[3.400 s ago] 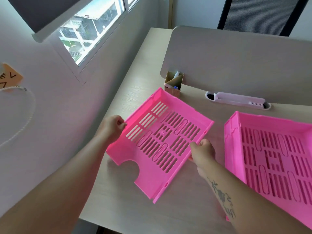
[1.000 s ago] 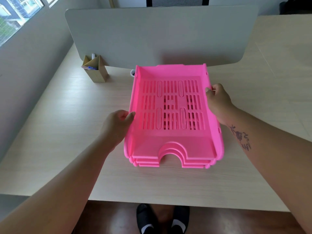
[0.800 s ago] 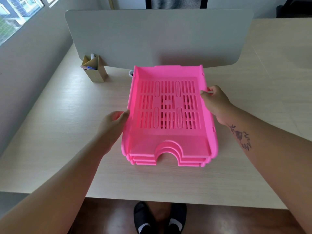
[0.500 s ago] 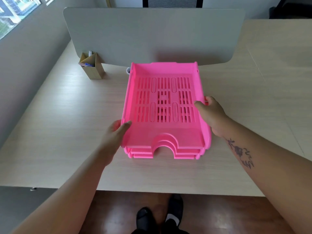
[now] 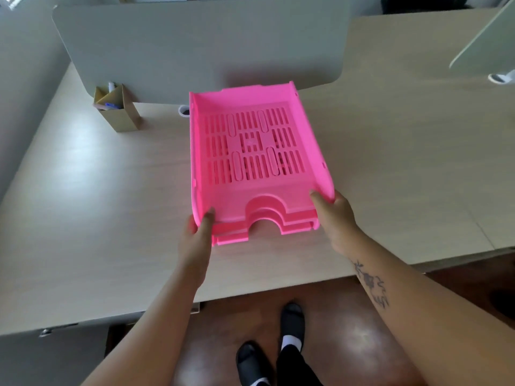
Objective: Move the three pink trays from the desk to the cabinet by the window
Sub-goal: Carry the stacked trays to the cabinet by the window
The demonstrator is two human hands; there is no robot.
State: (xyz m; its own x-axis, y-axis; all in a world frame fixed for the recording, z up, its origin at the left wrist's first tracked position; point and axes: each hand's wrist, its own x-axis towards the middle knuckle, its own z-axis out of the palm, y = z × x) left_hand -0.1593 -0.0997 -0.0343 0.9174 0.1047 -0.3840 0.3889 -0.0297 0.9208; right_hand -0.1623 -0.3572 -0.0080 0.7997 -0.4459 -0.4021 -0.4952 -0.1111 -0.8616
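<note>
Three pink slotted trays are nested in one stack at the middle of the pale wooden desk. The stack's near end, with its arched cut-outs, looks raised a little off the desk. My left hand grips the stack's near left corner, thumb on the top rim. My right hand grips the near right corner the same way. The cabinet by the window is out of view.
A grey divider panel stands right behind the stack. A cardboard pen holder sits at the left by the panel, and a white holder peeks out beside the trays. The desk's near edge lies below my hands; my feet are on a brown floor.
Both hands slid from the stack's sides down to its near corners. The single tray from earlier now lies nested on the other two. The view pulled back from the desk.
</note>
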